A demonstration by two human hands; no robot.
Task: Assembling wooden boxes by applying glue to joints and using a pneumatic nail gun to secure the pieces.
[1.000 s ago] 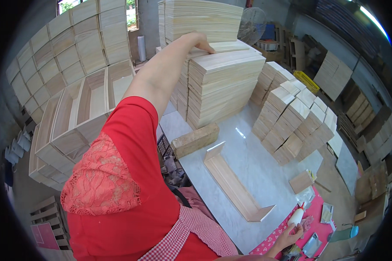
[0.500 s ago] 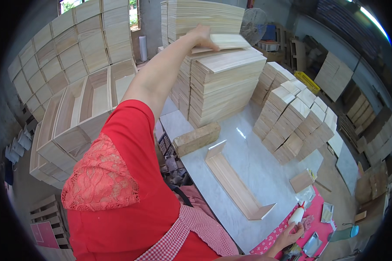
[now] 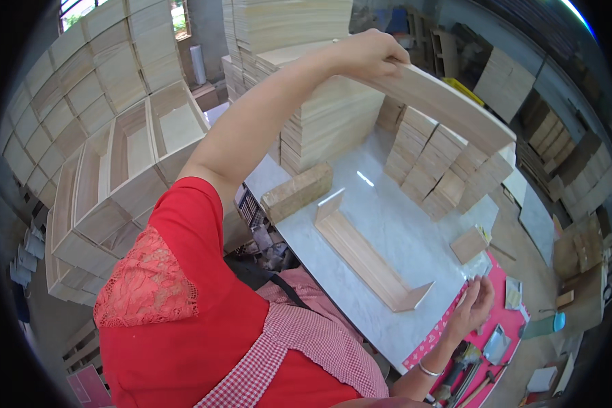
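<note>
I have L hand point(image 3: 381, 54) fingers clamped on board point(image 3: 449, 105), 2 o'clock, gripped near one end, prob. to clear blocks point(image 3: 415, 156). R hand point(image 3: 474, 306), 4 o'clock: fingers loosely apart, nothing visible held. Frame point(image 3: 364, 255) lies flat on counter point(image 3: 415, 238), approx. 4 o'clock, ends upright.

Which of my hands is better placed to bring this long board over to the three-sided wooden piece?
Probably your left hand: it grips the long board near one end, above the table. Your right hand, apparently empty, is nearer the three-sided wooden piece and might steady it.
</note>
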